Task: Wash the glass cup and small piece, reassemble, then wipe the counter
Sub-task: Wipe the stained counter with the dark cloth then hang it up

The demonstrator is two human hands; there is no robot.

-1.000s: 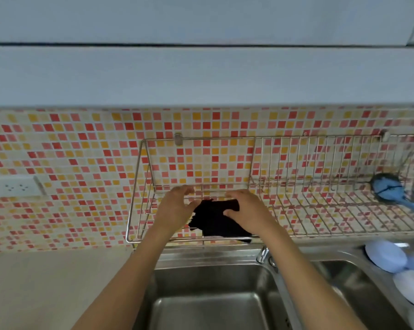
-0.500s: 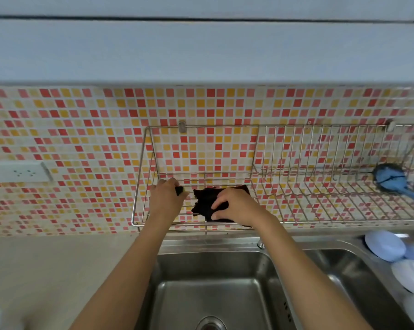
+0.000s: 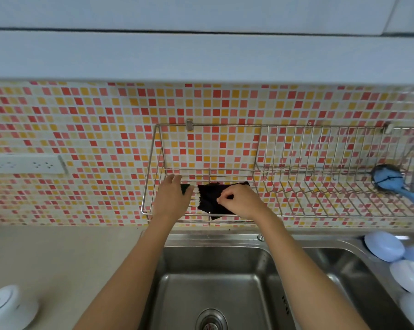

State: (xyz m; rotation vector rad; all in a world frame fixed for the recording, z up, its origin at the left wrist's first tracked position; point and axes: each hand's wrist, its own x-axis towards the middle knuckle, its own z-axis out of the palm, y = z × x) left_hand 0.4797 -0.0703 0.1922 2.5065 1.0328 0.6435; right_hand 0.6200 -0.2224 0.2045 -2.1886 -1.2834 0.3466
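Reaching into the wall rack [image 3: 151,186], the right hand [image 3: 239,201] pinches a dark cloth [image 3: 209,198] while the left hand [image 3: 171,198] grips a green sponge [image 3: 185,187]. No glass cup visible; the worktop [image 3: 58,258] probably remains unwiped.

A black cloth [image 3: 212,198] is pinched by the right hand [image 3: 240,201] on the wire rack [image 3: 296,210] mounted above the sink [image 3: 215,282]. A dark green piece [image 3: 185,188] is held by the left hand [image 3: 171,198] just beside it.
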